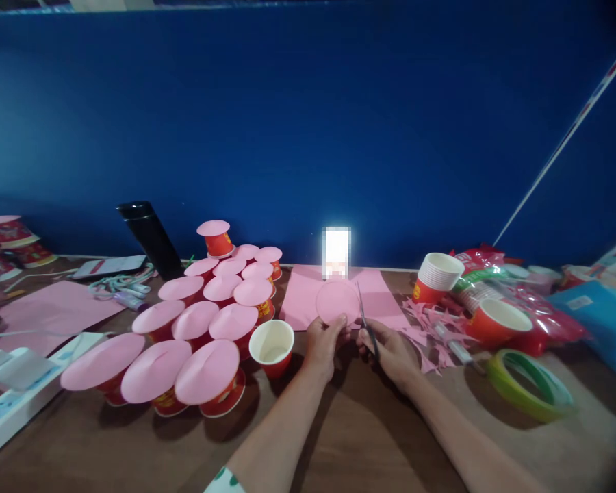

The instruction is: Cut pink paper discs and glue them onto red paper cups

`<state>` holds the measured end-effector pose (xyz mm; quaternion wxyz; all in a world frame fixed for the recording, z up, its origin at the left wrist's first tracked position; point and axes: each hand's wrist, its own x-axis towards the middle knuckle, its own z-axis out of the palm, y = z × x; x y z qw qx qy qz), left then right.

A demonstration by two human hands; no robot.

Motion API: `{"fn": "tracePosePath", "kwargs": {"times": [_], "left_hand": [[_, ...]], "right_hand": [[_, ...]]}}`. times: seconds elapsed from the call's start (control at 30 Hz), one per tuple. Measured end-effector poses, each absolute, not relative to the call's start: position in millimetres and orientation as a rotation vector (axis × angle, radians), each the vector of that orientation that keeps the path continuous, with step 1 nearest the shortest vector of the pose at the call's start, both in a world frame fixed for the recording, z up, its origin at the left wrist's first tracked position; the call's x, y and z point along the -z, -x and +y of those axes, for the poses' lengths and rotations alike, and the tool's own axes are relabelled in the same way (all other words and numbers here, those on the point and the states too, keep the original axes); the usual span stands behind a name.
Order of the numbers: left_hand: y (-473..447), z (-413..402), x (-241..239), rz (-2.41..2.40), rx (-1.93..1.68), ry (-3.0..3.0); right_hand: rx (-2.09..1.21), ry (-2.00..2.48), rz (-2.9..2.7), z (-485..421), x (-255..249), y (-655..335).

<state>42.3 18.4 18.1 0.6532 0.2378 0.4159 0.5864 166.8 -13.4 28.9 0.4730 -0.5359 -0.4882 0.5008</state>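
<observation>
My left hand (324, 342) pinches the lower edge of a round pink paper disc (337, 301), held upright over the table. My right hand (387, 349) is closed around a pair of scissors (365, 316), whose blades point up beside the disc's right edge. Just left of my left hand stands an open red paper cup (272, 347) with a white inside. Further left, several red cups capped with pink paper cones (208, 370) stand in rows. A pink paper sheet (374, 301) lies flat behind my hands.
Pink paper scraps (431, 322), a cup stack (435, 277), another red cup (494, 320) and a green tape roll (528, 383) lie right. A white power strip (10, 400), pink sheet (51, 308) and black bottle (151, 236) are left. A blue wall (308, 123) backs the table.
</observation>
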Motion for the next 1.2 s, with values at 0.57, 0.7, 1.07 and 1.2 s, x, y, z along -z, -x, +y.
{"fn": "tracePosePath", "kwargs": {"times": [0.57,0.7,1.07,1.2], "left_hand": [[-42.6,18.0,-17.2,0.935,-1.313,-0.571],[-42.5,18.0,-17.2,0.946,-1.315,-0.570],[-42.6,18.2,-17.9,0.930,-1.322,-0.571],[-42.9,18.3,-17.4,0.932,-1.324,-0.573]], "right_hand": [[-1.204,1.291,-1.220,-11.5,-23.0,-169.2],[-1.202,1.281,-1.235,-11.7,-26.4,-168.5],[-1.213,1.282,-1.234,-12.6,-27.9,-167.6],[-1.222,1.277,-1.225,-11.9,-25.3,-168.2]]}}
